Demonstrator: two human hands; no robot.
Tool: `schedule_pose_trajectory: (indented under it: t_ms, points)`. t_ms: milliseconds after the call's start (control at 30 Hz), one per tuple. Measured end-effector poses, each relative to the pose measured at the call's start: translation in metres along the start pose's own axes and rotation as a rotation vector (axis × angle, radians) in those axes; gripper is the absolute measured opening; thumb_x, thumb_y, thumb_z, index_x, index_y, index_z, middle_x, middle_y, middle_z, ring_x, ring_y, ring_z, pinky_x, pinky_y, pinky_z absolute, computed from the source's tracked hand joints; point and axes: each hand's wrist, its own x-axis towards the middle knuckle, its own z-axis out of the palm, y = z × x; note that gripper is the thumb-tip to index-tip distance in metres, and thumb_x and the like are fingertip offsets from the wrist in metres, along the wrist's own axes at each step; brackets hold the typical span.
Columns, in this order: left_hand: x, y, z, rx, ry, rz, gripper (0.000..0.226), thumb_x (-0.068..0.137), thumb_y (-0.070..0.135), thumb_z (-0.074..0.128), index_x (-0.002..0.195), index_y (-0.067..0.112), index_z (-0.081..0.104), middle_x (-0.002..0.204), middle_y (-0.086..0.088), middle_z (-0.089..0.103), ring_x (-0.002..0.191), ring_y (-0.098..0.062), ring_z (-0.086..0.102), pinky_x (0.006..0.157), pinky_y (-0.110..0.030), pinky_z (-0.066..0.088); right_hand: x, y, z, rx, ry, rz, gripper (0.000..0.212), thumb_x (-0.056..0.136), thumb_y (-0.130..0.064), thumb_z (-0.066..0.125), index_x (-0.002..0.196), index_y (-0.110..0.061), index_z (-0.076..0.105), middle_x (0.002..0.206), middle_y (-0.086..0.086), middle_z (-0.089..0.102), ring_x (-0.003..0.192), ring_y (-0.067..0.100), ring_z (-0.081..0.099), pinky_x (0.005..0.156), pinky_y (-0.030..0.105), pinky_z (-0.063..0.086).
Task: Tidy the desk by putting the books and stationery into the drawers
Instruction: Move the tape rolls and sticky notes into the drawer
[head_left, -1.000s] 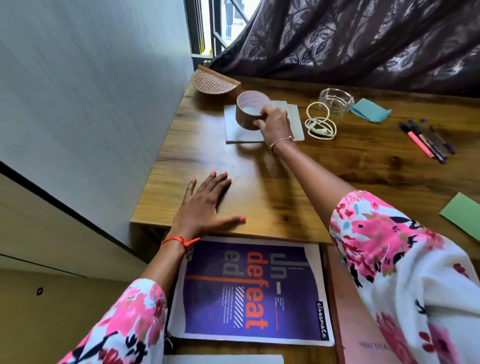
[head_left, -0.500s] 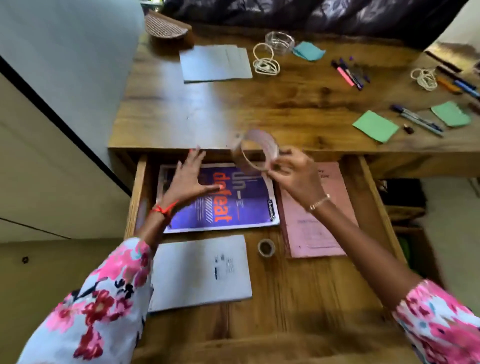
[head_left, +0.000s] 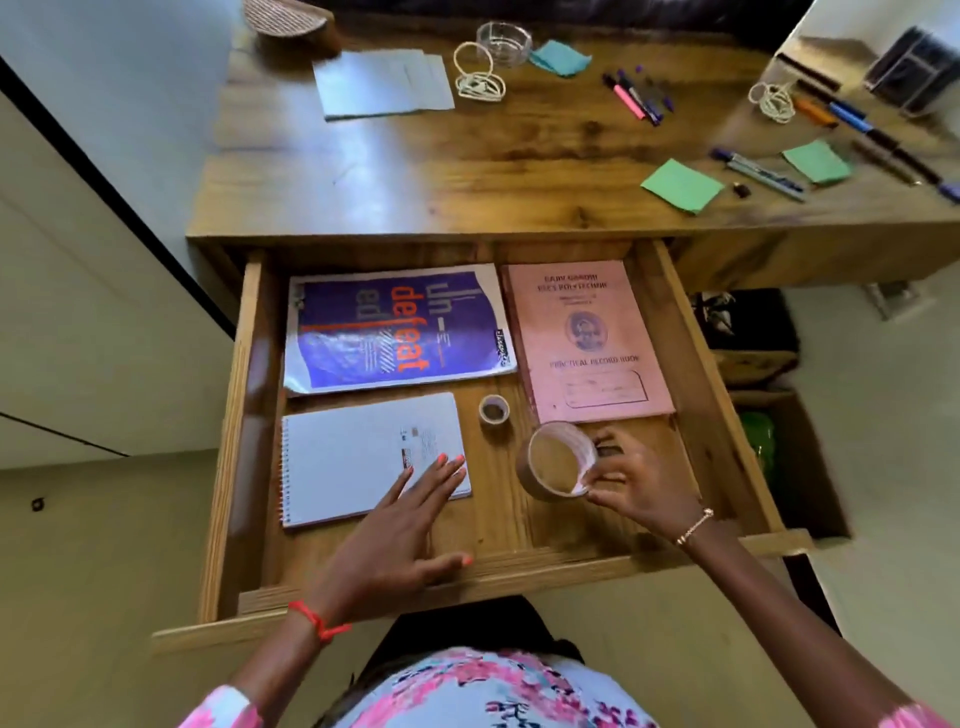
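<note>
Below the wooden desk (head_left: 467, 171), the open drawer (head_left: 249, 415) already holds a glossy purple notebook (head_left: 395, 327), a matte pink record book (head_left: 587, 338), a spiral pad (head_left: 353, 452) and a small tape ring (head_left: 493, 408). Papers (head_left: 384, 83), sticky notes (head_left: 680, 184) and pens (head_left: 636, 96) remain on top. Right hand (head_left: 639, 488) grips a brown tape roll (head_left: 558, 460) at the drawer's front; left hand (head_left: 395, 540) lies flat, fingers spread.

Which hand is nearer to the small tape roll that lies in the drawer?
The right hand. It holds the big brown tape roll just right of and below the small tape roll. The left hand is lower-left, fingertips on the spiral notebook.
</note>
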Motion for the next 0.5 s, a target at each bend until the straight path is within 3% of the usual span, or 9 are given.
schedule_pose_trajectory:
  t_ms: [167,267,400,500]
  points:
    - [-0.008,0.011,0.010,0.077,-0.042,0.009,0.085,0.083,0.072,0.026,0.145,0.023,-0.005,0.153,0.011,-0.010,0.135,0.005,-0.022,0.112,-0.024,-0.017,0.003,-0.004,0.018,-0.066,-0.140,0.008,0.008,0.072,-0.008,0.075,0.077,-0.002,0.072,0.110,0.009,0.049,0.101,0.021,0.057,0.078,0.006,0.045]
    - [-0.013,0.013,0.017,0.095,-0.017,0.025,0.084,0.085,0.073,0.023,0.147,0.020,0.002,0.154,0.009,-0.004,0.137,0.003,-0.018,0.112,-0.025,-0.015,0.003,-0.008,0.025,-0.136,-0.209,0.020,0.013,0.077,-0.013,0.071,0.083,-0.002,0.071,0.120,0.008,0.046,0.107,0.018,0.053,0.087,0.015,0.046]
    - [-0.016,0.011,0.021,0.128,0.037,0.023,0.081,0.088,0.071,0.026,0.148,0.019,0.007,0.155,0.006,0.004,0.140,-0.001,-0.010,0.113,-0.030,-0.009,0.002,-0.007,0.036,-0.201,-0.258,0.045,0.017,0.079,-0.018,0.070,0.087,-0.003,0.069,0.128,0.007,0.041,0.115,0.018,0.047,0.091,0.016,0.041]
    - [-0.016,0.011,0.022,0.125,0.032,0.019,0.081,0.087,0.072,0.024,0.147,0.019,0.008,0.154,0.005,0.006,0.140,-0.002,-0.010,0.113,-0.030,-0.009,0.000,-0.007,0.039,-0.210,-0.265,0.061,0.018,0.078,-0.017,0.071,0.088,-0.002,0.068,0.129,0.006,0.039,0.114,0.018,0.048,0.093,0.021,0.046]
